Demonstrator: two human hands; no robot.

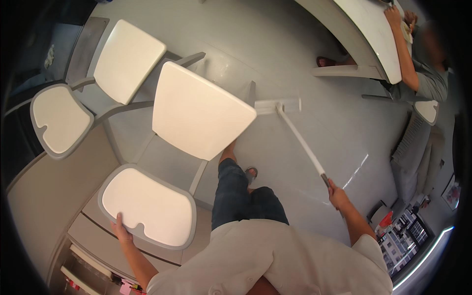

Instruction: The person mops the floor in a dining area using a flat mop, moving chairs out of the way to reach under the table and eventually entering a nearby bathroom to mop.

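Note:
My left hand (122,231) grips the lower edge of a chair's backrest (151,206), which has a white panel and a grey rim. That chair's white seat (201,112) extends away from me. Out to the right, my right hand (338,195) is closed around the dark grip of a flat mop's white pole (301,142). The mop head (289,105) lies on the grey floor just beyond the seat's right corner. It looks blurred, and its left end comes close to a grey chair leg (252,94).
A second white chair (129,61) stands at the upper left, near a beige cabinet (59,162). At the upper right, a person (429,83) sits at a white table (368,33) with a grey leg. A grey sofa (409,177) lies to the right.

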